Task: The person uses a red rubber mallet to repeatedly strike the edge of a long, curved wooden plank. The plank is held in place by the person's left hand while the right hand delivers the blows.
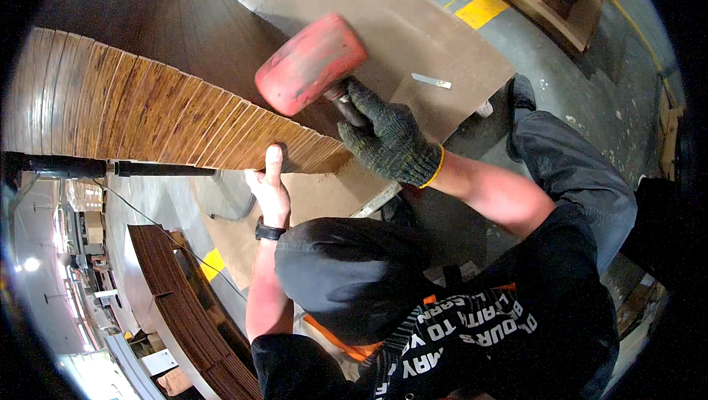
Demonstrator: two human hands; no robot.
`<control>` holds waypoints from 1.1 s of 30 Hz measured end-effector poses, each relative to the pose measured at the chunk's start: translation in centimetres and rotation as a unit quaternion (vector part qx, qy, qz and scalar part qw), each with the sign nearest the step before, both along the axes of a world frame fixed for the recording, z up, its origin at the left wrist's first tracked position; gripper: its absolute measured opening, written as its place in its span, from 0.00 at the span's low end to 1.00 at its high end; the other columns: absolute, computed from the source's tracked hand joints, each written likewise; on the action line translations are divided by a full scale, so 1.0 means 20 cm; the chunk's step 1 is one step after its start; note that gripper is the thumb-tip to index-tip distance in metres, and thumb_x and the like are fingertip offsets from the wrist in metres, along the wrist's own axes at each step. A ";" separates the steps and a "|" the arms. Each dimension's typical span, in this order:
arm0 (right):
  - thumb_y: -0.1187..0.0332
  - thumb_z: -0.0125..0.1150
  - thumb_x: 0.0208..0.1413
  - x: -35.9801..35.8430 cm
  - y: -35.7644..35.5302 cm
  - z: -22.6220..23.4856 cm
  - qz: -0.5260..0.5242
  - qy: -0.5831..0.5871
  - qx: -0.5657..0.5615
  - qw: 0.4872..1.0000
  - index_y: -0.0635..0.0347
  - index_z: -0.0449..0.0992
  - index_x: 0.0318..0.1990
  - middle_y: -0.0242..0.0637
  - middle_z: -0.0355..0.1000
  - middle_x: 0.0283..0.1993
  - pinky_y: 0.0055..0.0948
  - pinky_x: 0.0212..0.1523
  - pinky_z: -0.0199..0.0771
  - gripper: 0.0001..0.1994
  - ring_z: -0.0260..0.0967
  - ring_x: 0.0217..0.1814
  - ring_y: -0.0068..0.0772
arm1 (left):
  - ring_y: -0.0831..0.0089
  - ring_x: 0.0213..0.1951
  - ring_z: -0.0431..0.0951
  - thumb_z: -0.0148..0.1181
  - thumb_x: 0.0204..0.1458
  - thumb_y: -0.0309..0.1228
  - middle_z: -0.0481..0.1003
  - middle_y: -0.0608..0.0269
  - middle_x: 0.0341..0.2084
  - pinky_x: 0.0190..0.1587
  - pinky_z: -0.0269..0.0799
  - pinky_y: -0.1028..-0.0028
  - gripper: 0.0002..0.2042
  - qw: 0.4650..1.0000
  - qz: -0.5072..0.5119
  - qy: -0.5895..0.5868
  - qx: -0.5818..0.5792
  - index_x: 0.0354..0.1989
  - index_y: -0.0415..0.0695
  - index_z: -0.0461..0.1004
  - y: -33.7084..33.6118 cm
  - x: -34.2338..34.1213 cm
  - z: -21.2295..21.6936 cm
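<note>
A tall stack of dark brown wooden boards [158, 101] fills the upper left, its streaked edges facing me. My left hand [273, 190] is bare and has a black band at the wrist. Its thumb presses against the board edges near the stack's right end, and the fingers curl at the lower edge, partly hidden. In a dark knitted glove with a yellow cuff, my right hand [391, 138] is closed round the handle of a mallet. The mallet's worn red head [311, 64] is raised over the stack, close to its corner.
Brown sheeting [383, 1] covers the floor beyond the stack, with a small flat blade-like piece [431, 81] on it. A black bar [162, 169] runs below the stack. More dark boards [188, 311] stand at lower left, and another stack [546, 1] at upper right.
</note>
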State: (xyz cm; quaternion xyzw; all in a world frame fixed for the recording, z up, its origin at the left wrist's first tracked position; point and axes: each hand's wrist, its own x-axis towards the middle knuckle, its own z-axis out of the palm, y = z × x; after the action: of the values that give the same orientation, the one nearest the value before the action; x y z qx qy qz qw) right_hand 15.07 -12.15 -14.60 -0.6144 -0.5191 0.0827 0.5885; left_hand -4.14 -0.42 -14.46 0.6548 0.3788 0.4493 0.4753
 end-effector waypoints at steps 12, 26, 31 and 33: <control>0.70 0.60 0.49 0.05 0.00 -0.06 0.002 -0.084 0.024 0.996 0.65 0.59 0.61 0.52 0.72 0.30 0.36 0.26 0.72 0.30 0.72 0.27 0.49 | 0.71 0.43 0.70 0.63 0.51 0.40 0.72 0.57 0.41 0.50 0.63 0.70 0.22 1.000 0.019 0.018 0.012 0.46 0.34 0.68 -0.02 0.01 0.02; 0.58 0.59 0.49 0.86 0.11 -0.55 -0.223 -0.275 -0.349 0.867 0.47 0.60 0.60 0.50 0.72 0.40 0.47 0.37 0.71 0.29 0.72 0.39 0.52 | 0.76 0.40 0.70 0.61 0.54 0.36 0.73 0.61 0.38 0.48 0.64 0.75 0.18 0.996 0.079 0.037 -0.014 0.46 0.35 0.70 -0.09 -0.01 0.14; 0.58 0.54 0.53 0.92 0.10 -0.81 -0.207 -0.296 -0.363 0.859 0.50 0.67 0.52 0.45 0.73 0.42 0.46 0.39 0.71 0.19 0.71 0.42 0.50 | 0.78 0.36 0.71 0.62 0.53 0.34 0.76 0.63 0.34 0.43 0.66 0.77 0.16 0.992 0.097 0.074 -0.011 0.43 0.34 0.74 -0.12 0.00 0.20; 0.60 0.52 0.54 0.88 0.11 -0.82 -0.193 -0.266 -0.321 0.888 0.50 0.68 0.52 0.45 0.72 0.43 0.45 0.42 0.70 0.18 0.71 0.43 0.50 | 0.79 0.35 0.71 0.63 0.52 0.34 0.76 0.63 0.33 0.43 0.66 0.78 0.16 0.992 0.099 0.078 0.004 0.42 0.34 0.75 -0.12 0.00 0.22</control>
State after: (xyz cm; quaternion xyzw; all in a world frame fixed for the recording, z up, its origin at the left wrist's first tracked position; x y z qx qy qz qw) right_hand 32.67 -9.90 -30.95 -0.8571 -0.4720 -0.0370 0.2031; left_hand -4.08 -2.77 -10.16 0.6490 0.4761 0.4432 0.3945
